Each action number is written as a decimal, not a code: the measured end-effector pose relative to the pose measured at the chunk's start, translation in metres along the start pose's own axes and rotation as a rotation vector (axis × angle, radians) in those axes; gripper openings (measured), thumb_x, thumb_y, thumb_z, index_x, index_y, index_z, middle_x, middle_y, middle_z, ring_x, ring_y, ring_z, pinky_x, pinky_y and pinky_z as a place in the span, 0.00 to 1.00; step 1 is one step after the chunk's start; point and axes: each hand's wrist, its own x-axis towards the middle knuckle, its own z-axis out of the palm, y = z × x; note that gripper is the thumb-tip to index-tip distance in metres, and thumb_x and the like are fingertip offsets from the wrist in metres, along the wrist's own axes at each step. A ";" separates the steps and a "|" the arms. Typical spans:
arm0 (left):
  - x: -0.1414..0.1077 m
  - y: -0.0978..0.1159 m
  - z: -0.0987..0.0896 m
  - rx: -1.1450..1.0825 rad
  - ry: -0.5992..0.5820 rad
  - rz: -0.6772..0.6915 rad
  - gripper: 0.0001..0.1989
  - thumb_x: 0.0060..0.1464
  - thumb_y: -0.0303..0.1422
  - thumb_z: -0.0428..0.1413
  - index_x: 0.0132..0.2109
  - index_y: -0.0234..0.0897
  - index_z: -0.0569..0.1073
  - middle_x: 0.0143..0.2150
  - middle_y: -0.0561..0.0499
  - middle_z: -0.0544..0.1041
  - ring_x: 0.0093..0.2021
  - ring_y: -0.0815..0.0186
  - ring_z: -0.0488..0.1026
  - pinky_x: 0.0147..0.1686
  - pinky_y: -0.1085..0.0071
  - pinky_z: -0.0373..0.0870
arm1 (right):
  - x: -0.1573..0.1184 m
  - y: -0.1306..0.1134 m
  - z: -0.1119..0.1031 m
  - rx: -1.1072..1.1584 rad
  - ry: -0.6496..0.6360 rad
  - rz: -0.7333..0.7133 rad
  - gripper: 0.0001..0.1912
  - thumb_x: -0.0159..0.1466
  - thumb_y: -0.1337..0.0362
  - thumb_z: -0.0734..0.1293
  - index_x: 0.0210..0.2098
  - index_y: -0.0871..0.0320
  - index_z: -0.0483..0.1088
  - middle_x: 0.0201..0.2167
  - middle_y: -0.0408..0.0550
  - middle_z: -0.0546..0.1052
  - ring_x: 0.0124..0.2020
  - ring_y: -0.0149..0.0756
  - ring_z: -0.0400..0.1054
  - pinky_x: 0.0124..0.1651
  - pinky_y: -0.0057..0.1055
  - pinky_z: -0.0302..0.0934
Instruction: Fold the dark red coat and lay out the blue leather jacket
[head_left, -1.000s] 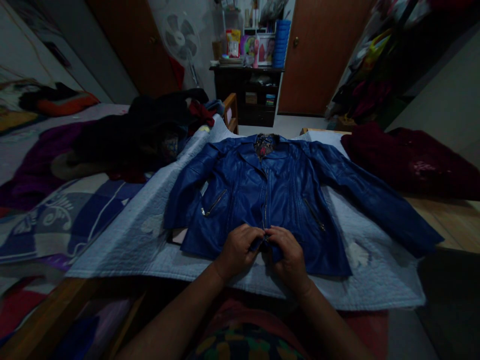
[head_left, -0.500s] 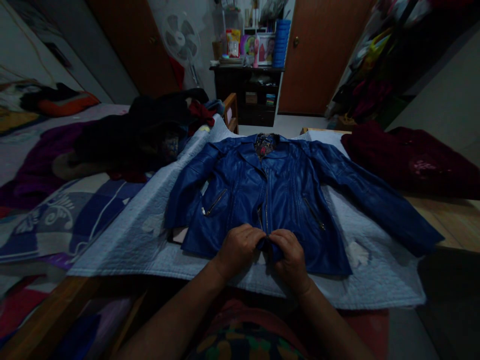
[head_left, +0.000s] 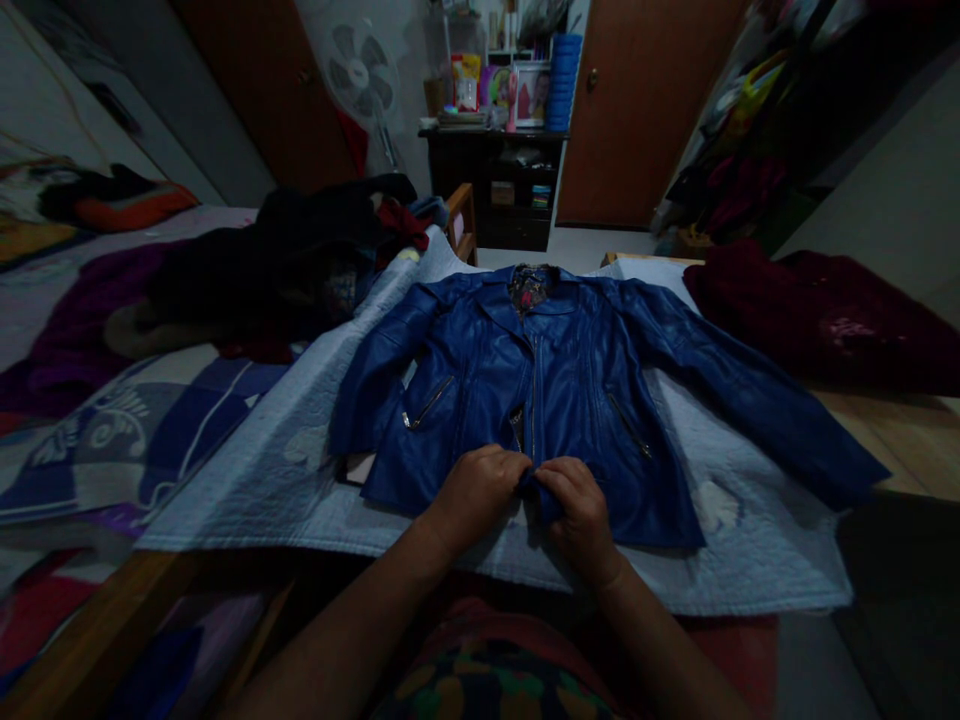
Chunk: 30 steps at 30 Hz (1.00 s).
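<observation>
A blue leather jacket lies front side up, its collar away from me and its right-hand sleeve stretched out to the side. My left hand pinches the bottom front edge on the left of the opening. Close beside it, my right hand pinches the other front edge at the hem. The two sets of fingertips nearly meet at the lower end of the front zipper. A small gap shows the lining above my fingers. Whatever zipper parts sit between the fingertips are hidden.
Under the jacket is a light blue quilted cover. Dark clothes are heaped at the left, near a checked blue cloth. A maroon garment lies at the right. A fan and a dark cabinet stand behind.
Both hands keep their pinch at the hem. The fingertips have shifted very slightly, and the gap between the front edges above them looks a little wider.
</observation>
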 end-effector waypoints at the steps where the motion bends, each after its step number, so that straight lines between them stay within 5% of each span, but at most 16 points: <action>1: 0.000 0.001 -0.001 -0.002 -0.011 -0.009 0.06 0.54 0.22 0.55 0.37 0.36 0.73 0.33 0.51 0.78 0.34 0.62 0.74 0.35 0.68 0.70 | 0.000 0.000 0.000 0.002 -0.003 0.003 0.17 0.59 0.75 0.60 0.45 0.56 0.69 0.38 0.51 0.73 0.41 0.41 0.66 0.42 0.41 0.64; 8: 0.002 0.001 -0.012 -0.108 -0.035 0.029 0.10 0.51 0.21 0.56 0.41 0.35 0.73 0.37 0.50 0.79 0.37 0.62 0.74 0.40 0.67 0.69 | 0.002 -0.002 -0.001 0.005 0.003 0.001 0.15 0.60 0.74 0.60 0.44 0.56 0.69 0.38 0.51 0.73 0.40 0.40 0.66 0.41 0.40 0.63; 21: 0.001 -0.007 -0.002 -0.095 0.019 0.058 0.09 0.51 0.24 0.57 0.41 0.36 0.73 0.38 0.50 0.79 0.38 0.61 0.73 0.39 0.66 0.70 | 0.001 -0.001 0.000 0.011 0.015 0.004 0.16 0.59 0.75 0.60 0.44 0.57 0.68 0.38 0.51 0.72 0.40 0.40 0.65 0.42 0.40 0.62; 30: -0.007 -0.007 0.008 -0.182 0.183 0.130 0.11 0.49 0.22 0.56 0.41 0.34 0.73 0.39 0.48 0.80 0.38 0.60 0.74 0.40 0.64 0.71 | 0.005 -0.003 -0.001 -0.002 0.018 0.001 0.14 0.60 0.74 0.59 0.43 0.58 0.68 0.36 0.51 0.72 0.39 0.41 0.64 0.41 0.40 0.61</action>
